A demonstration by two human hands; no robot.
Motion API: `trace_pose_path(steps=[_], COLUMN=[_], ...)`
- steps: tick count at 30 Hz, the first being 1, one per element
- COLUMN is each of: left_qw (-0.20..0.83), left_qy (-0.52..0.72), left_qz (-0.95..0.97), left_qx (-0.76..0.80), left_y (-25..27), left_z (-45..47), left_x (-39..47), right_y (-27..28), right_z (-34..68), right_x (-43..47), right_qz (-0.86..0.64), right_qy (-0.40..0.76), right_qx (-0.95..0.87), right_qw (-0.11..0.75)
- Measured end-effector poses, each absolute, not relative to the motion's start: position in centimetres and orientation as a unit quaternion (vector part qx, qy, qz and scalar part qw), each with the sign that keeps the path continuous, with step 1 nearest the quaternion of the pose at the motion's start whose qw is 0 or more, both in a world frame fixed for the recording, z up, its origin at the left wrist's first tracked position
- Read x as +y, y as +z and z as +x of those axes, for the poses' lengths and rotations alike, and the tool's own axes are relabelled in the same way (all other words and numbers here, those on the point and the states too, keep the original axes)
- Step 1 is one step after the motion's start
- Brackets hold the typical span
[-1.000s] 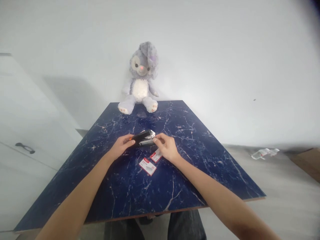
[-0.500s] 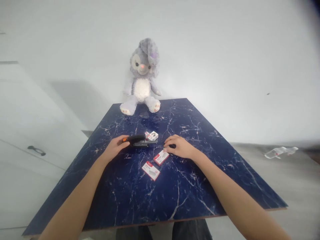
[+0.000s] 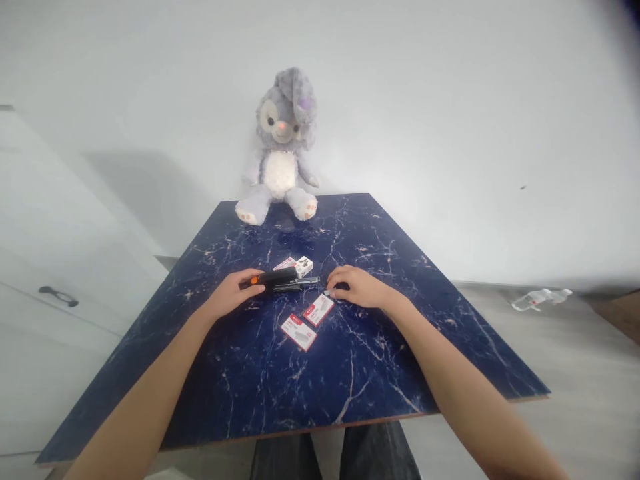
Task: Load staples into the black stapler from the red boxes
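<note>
My left hand (image 3: 234, 292) is closed round the rear of a black stapler (image 3: 281, 276) with an orange part near the fingers. The stapler points right, its metal staple channel showing below the black top. My right hand (image 3: 356, 287) is bent, thumb and fingers together, just right of the stapler's front end. A small pale piece (image 3: 327, 293) shows at its fingertips, too small to name. Close below lies a red and white staple box (image 3: 319, 309), and a second staple box (image 3: 299, 331) lies nearer me. Behind the stapler is a white box (image 3: 304, 267) with a dark picture.
Another red and white box (image 3: 285, 263) lies partly hidden behind the stapler. A grey plush rabbit (image 3: 280, 172) sits at the far edge of the blue marbled table (image 3: 380, 360), against the wall. A clear plastic item (image 3: 541, 299) lies on the floor at right.
My right hand has drawn slightly away from the upper staple box, and a small pale piece now shows at its fingertips. The stapler's front has tilted up a little. The view has shifted slightly.
</note>
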State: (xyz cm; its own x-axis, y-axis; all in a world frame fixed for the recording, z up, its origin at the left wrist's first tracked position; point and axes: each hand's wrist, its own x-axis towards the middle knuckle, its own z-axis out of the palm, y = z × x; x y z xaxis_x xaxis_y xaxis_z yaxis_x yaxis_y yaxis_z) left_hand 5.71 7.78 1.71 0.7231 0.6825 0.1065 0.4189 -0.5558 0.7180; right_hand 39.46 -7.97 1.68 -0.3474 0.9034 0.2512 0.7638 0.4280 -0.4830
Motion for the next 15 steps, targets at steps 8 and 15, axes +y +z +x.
trace_pose_path(steps=[8, 15], left_qw=[0.329, 0.318], left_qy=[0.182, 0.193], left_qz=[0.877, 0.881], left_qx=[0.300, 0.293], left_y=[2.5, 2.5], left_z=[6.9, 8.1], left_x=[5.7, 3.7], right_y=[1.1, 0.8], right_z=[37.5, 35.8], right_x=[-7.7, -8.0], right_qz=[-0.566, -0.571], right_qy=[0.091, 0.091], right_qx=[-0.748, -0.760], right_qw=[0.333, 0.296])
